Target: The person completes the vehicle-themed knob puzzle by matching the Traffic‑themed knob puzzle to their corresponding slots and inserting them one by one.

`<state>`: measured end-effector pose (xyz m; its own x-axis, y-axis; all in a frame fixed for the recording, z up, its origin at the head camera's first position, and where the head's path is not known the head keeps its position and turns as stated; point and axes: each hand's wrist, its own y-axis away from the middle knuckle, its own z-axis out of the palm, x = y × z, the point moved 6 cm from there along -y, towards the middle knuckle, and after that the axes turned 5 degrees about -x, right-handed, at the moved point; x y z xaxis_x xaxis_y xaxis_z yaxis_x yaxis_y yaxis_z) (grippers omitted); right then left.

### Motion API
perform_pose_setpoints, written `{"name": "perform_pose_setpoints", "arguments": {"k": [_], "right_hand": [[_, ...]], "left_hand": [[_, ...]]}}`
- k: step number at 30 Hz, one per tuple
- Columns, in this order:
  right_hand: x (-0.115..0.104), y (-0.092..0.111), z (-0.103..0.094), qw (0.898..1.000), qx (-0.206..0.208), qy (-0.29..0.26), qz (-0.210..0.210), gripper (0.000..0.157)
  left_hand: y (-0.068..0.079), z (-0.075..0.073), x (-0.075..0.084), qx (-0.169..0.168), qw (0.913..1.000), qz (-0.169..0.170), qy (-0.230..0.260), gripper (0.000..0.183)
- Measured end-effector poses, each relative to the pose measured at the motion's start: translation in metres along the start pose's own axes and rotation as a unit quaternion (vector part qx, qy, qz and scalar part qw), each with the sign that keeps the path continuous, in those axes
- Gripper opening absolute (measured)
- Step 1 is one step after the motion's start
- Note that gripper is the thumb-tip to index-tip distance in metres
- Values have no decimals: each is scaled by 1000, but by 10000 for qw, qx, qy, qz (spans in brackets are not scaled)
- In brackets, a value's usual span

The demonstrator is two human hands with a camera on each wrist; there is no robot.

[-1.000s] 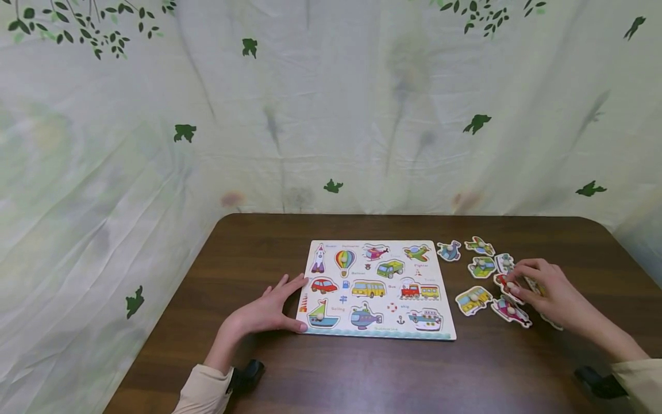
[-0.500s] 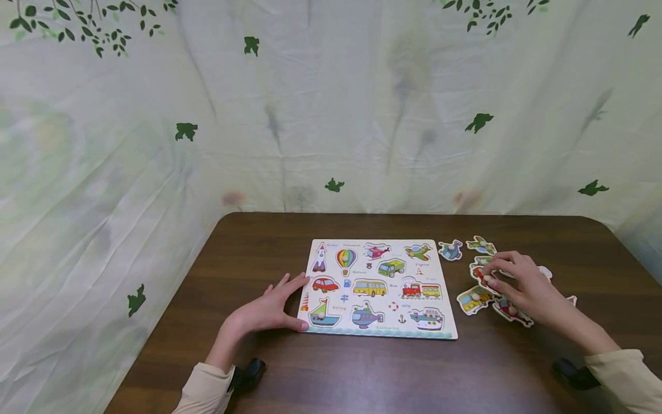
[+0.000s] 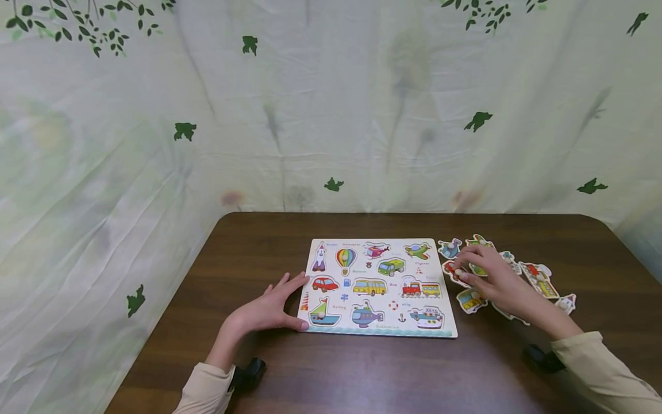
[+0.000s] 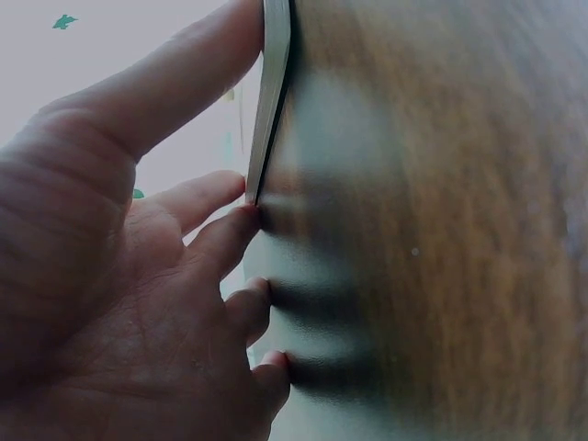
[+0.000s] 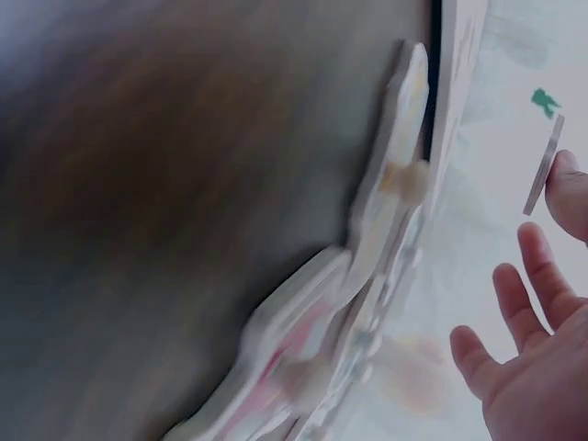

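A white wooden puzzle board [image 3: 331, 270] with pictures of vehicles lies flat on the table. My left hand [image 3: 269, 307] rests at its left edge, thumb near the front corner, fingers spread; fingertips [image 4: 241, 220] touch the edge and table in the left wrist view. My right hand [image 3: 499, 282] pinches a red puzzle piece [image 3: 449, 270] between thumb and fingers, just off the board's right edge. The right wrist view catches this puzzle piece [image 5: 544, 165] edge-on, raised above the table, other fingers spread. Its full picture is partly hidden by the hand.
Several knobbed puzzle pieces lie right of the board, some under my right hand: a blue one [image 3: 450, 248], a yellow one [image 3: 470, 301], a red-and-yellow one [image 3: 539, 280]. The brown table [image 3: 383, 374] ends at a pale cloth backdrop [image 3: 351, 115] printed with leaves.
My right hand has moved left over the other pieces, carrying the red puzzle piece from the pile to beside the board. The left hand and the board stay put.
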<state>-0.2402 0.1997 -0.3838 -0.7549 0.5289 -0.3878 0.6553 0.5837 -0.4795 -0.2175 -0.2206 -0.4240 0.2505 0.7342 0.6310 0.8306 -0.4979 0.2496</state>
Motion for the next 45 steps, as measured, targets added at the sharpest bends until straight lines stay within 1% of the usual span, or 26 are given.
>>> {"name": "perform_pose_setpoints", "arguments": {"k": [8,11,16,20,27,34,45], "right_hand": [[-9,-22,15,9994,-151,-147,-261,32],[-12,-29,20,9991,-222,-207,-296,30],[-16,-37,27,9992,-347,-147,-165,27],[-18,-43,32,9985,-495,-222,-71,24],[-24,-56,42,9946,-916,-441,230,19],[-33,-75,57,9914,-1181,-565,59,16],[-41,-96,80,9852,-1553,-718,60,10]], "left_hand": [[-2,1,-3,-16,10000,-37,-23,97],[-3,2,-5,-10,10000,-57,-1,97],[-3,3,-5,2,10000,-83,33,97],[-1,2,-2,-15,10000,-72,57,97],[1,2,-1,10,10000,13,48,97],[0,2,-5,33,10000,-66,32,97],[-1,3,-4,2,9999,-102,75,98]]}}
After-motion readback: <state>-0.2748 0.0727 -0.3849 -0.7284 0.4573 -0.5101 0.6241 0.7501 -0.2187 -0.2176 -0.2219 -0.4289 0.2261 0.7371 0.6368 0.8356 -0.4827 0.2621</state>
